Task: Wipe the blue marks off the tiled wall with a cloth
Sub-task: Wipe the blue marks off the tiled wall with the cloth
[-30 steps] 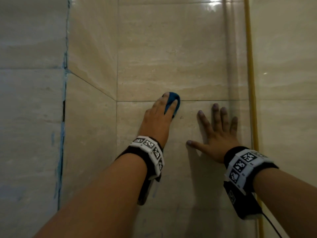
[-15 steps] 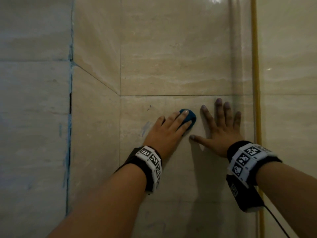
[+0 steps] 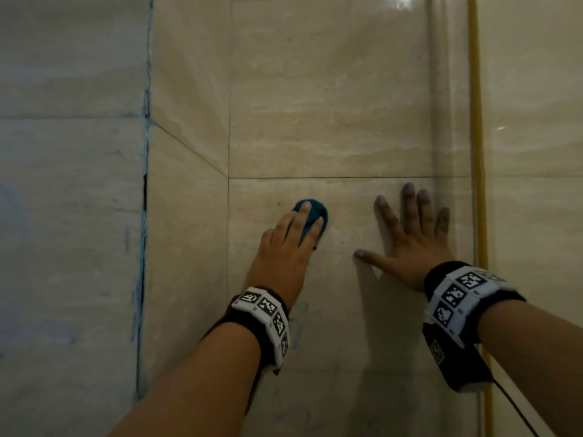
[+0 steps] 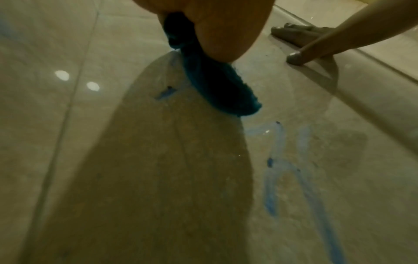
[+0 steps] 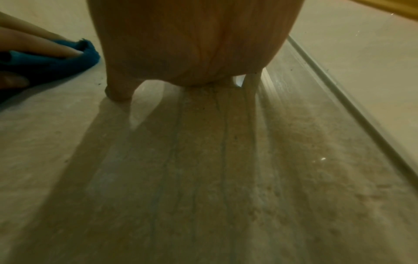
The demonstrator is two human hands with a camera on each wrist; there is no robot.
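Nearest us, our two forearms reach up to the tiled wall [image 3: 331, 121], each wrist wrapped in a black band with white coded tags [image 3: 268, 313]. Just past the left wrist, faint blue marks [image 4: 278, 171] streak the beige tile below the hand; the left wrist view shows them as smeared strokes plus a short dash close beside the cloth.

Our left hand [image 3: 284, 247] presses a wadded blue cloth [image 3: 312, 212] flat against the wall, fingers laid straight over it, in the lower tile just under the horizontal grout line [image 3: 347, 177]. From these views we cannot tell whether the thumb curls under the cloth.

Our right hand [image 3: 407, 244] lies to the right, well apart from the cloth, palm flat on the same tile, fingers spread wide and holding nothing.

Bare tile lies between the hands and above the grout line. To the left the wall meets a vertical corner joint [image 3: 228, 216]; farther left runs a blue-smeared edge [image 3: 143, 216]. To the right, a yellow vertical strip [image 3: 476, 152] stands just beyond the right hand's fingers.
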